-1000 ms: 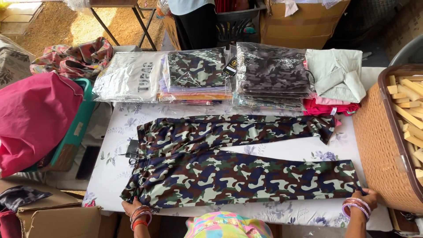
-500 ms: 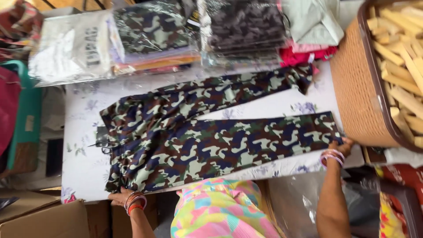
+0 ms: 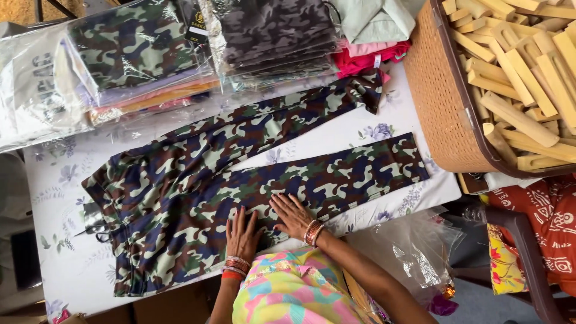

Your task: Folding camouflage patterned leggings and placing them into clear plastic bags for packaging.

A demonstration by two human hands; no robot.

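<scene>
Camouflage trousers lie spread flat on a table with a white floral cloth, legs pointing right and apart. My left hand rests palm down on the near trouser leg, fingers apart. My right hand lies flat beside it on the same leg, fingers spread. Both wrists carry bangles. Neither hand grips the cloth. Scissors lie partly under the waist end at the left.
Stacks of folded garments in clear plastic bags line the far edge, with pink and pale green cloth beside them. A brown basket of wooden sticks stands at the right. A crumpled plastic bag hangs below the table.
Both hands have left the trousers' two ends and come together at the middle of the near leg. The camera has moved closer and tilted.
</scene>
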